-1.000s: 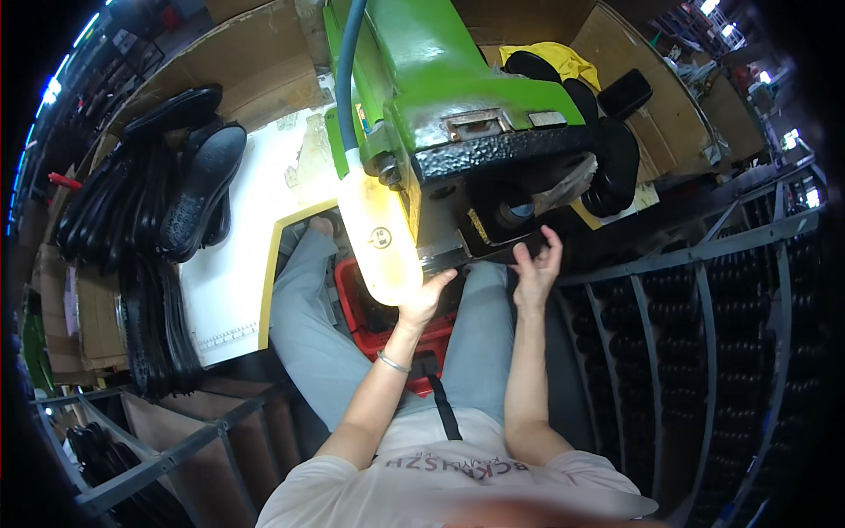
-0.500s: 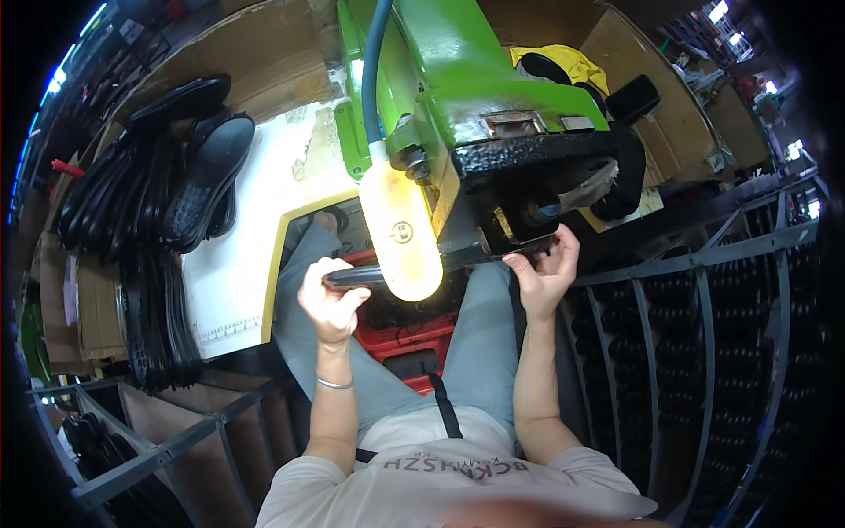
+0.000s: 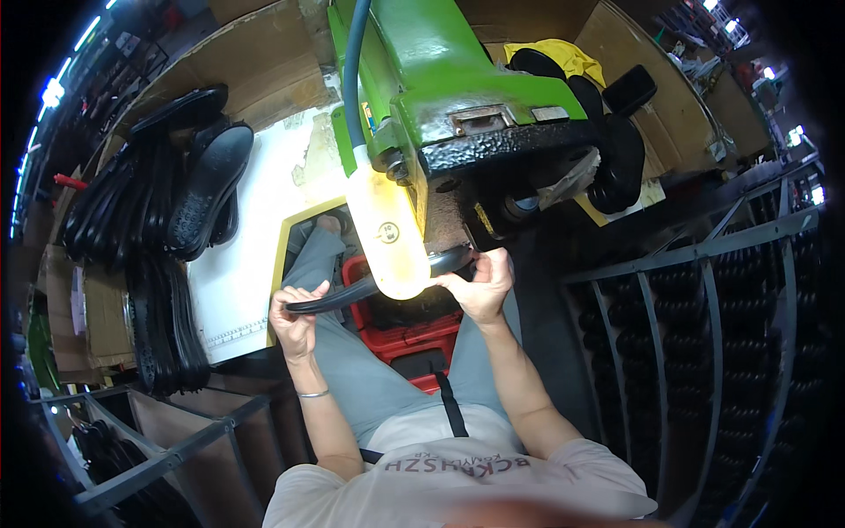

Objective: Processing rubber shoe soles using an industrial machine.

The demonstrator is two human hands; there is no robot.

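A black shoe sole (image 3: 339, 299) is held edge-on between my two hands, below the green machine (image 3: 480, 97). My left hand (image 3: 296, 321) pinches its left end between thumb and fingers. At the other end my right hand (image 3: 480, 286) grips the sole near the machine's underside. A glowing yellow-white lamp (image 3: 387, 233) on a blue-grey hose hangs in front and hides the sole's middle part.
Black soles (image 3: 145, 189) are piled on the white tabletop (image 3: 233, 273) at the left, inside cardboard walls. A metal rack (image 3: 695, 255) with rows of black soles stands at the right. A red crate (image 3: 409, 339) sits between my legs.
Both hands have moved left with the sole, and its left end now sits lower. My right hand has shifted away from the machine head's right part.
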